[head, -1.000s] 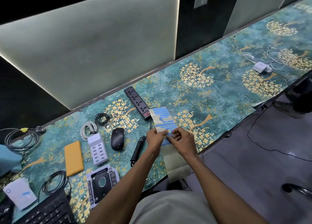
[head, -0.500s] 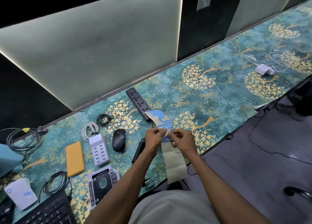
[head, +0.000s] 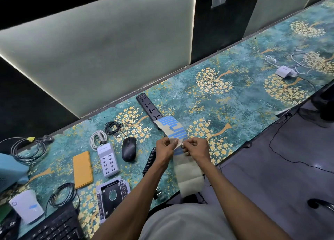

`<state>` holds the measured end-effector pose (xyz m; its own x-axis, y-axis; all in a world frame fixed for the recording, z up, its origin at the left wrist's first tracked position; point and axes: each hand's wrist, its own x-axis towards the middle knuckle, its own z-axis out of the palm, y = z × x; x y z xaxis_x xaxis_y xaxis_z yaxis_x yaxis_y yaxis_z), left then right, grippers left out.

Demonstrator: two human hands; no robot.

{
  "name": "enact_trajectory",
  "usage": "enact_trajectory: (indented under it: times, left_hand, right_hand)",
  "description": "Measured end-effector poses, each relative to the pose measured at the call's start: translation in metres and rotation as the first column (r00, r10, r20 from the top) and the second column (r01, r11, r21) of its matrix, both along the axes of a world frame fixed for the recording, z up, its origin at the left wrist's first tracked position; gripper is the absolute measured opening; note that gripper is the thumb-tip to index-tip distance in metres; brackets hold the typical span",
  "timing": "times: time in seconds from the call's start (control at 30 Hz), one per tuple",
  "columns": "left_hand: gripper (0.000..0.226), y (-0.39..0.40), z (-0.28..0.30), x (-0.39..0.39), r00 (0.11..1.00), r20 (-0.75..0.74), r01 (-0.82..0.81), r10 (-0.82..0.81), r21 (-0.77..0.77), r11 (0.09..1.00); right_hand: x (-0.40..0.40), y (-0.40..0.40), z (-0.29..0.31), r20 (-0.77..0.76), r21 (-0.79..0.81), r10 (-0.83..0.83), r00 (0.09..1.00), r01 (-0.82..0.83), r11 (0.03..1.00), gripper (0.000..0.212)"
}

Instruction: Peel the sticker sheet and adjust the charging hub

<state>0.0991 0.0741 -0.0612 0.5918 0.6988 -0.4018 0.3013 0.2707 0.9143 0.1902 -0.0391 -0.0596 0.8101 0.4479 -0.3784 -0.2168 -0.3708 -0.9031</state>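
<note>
Compared to a second ago, the strip's lower bare part is hanging longer below the hands now. Left hand (head: 165, 150) and right hand (head: 196, 148) are both pinching the papery backing strip (head: 173, 129) over the desk's front edge; its upper end, carrying flat blue stickers, is curling over the black power strip (head: 149, 107).

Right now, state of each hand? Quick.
Left hand: closed, pinching the strip of backing paper with blue labels.
Right hand: closed, pinching the same strip at its edge, opposite the left.
</note>
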Motion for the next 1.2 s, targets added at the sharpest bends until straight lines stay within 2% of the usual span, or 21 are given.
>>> enact_trajectory:
  times: [0.1,0.27,0.43,0.7,0.83,1.0,1.1,1.2]
  left_hand:
    - [0.016,-0.002,0.000,-0.001,1.000,-0.008,-0.024,0.024,-0.001,1.000]
    - [0.008,-0.005,0.000,-0.001,0.999,-0.018,-0.042,0.043,0.044,0.998]
    - [0.006,-0.008,0.000,0.000,1.000,0.000,-0.027,0.027,0.043,0.999]
    - [0.012,-0.009,-0.001,0.000,0.995,-0.058,-0.075,0.076,0.024,0.997]
    - [0.034,-0.008,-0.001,0.001,0.988,-0.093,-0.119,0.121,0.034,0.992]
    - [0.063,0.002,0.012,-0.011,0.975,-0.148,-0.156,0.165,0.071,0.985]
    - [0.052,0.022,0.020,-0.034,0.957,-0.182,-0.203,0.224,0.127,0.971]
    - [0.040,0.043,0.017,-0.069,0.935,-0.190,-0.279,0.301,0.133,0.951]
  right_hand:
    - [-0.004,0.000,-0.002,0.008,-0.035,0.008,1.000,-0.008,0.999,0.012]
    - [-0.009,-0.001,-0.005,-0.023,-0.037,-0.083,0.996,0.082,0.996,0.020]
    - [-0.014,-0.001,-0.001,-0.070,-0.035,-0.045,0.997,0.042,0.999,0.024]
    - [-0.008,-0.003,0.001,-0.040,-0.095,-0.089,0.995,0.085,0.992,0.017]
    - [-0.008,-0.005,0.004,0.130,-0.116,-0.206,0.970,0.221,0.968,0.011]
    - [-0.022,0.018,0.012,0.230,-0.081,-0.119,0.966,0.141,0.987,0.004]
    - [-0.039,0.040,0.012,0.226,-0.099,-0.131,0.965,0.157,0.983,0.011]
    - [-0.059,0.054,0.012,0.236,-0.136,-0.223,0.946,0.259,0.956,0.011]
